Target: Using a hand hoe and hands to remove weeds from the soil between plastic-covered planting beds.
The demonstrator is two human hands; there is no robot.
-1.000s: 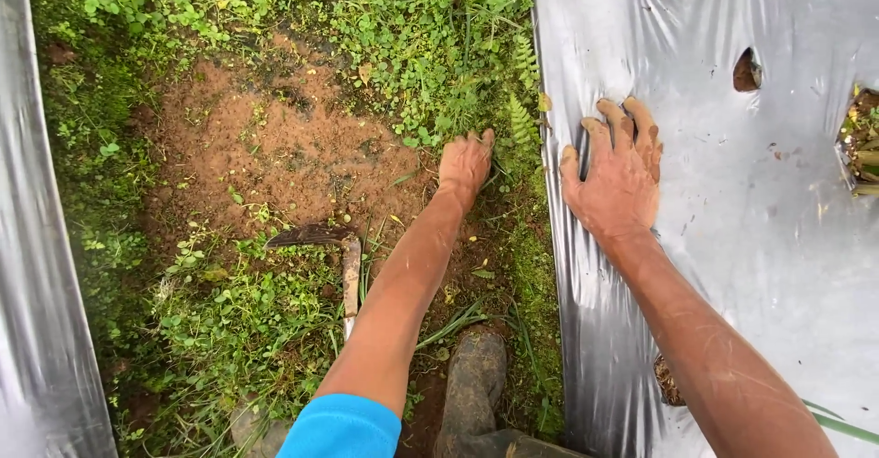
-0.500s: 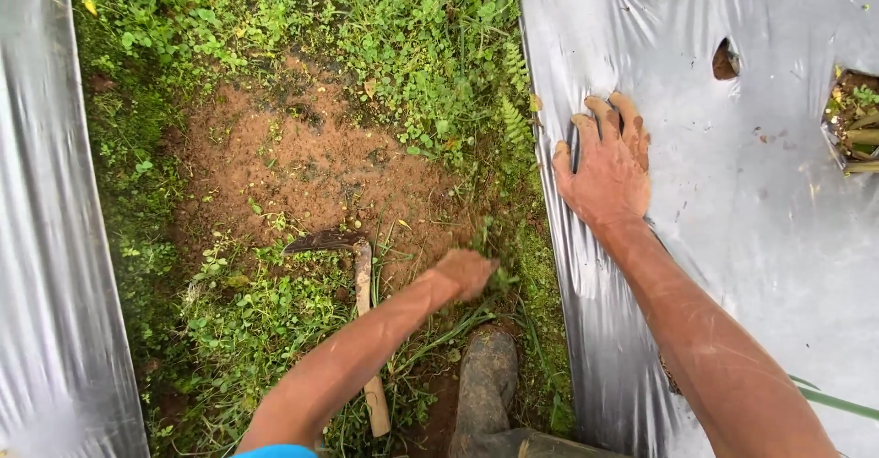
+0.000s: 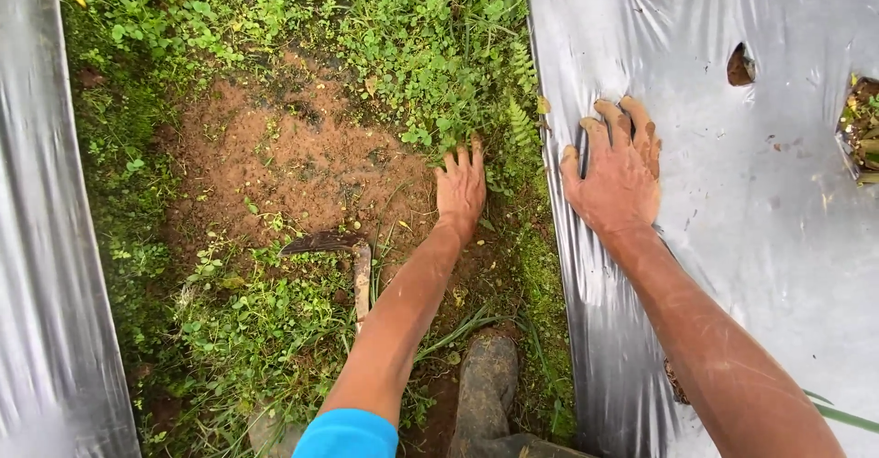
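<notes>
My left hand [image 3: 461, 186] lies flat on the ground with its fingers spread, at the edge of a bare patch of brown soil [image 3: 284, 160] and the weeds [image 3: 430, 46] beyond it. It holds nothing. My right hand [image 3: 615, 174], smeared with mud, presses palm down on the left edge of a silver plastic mulch sheet [image 3: 760, 238]. A small hoe with a curved dark blade and wooden handle [image 3: 341, 255] lies on the ground just left of my left forearm.
A second silver plastic sheet [image 3: 46, 266] runs along the left side. The right sheet has planting holes [image 3: 740, 64] with soil and green plants showing. My muddy boot [image 3: 485, 385] stands in the weedy furrow between the sheets.
My left hand had drawn back toward the hoe and has now reached forward again to the weeds by the sheet's edge. My right hand stays pressed on the sheet.
</notes>
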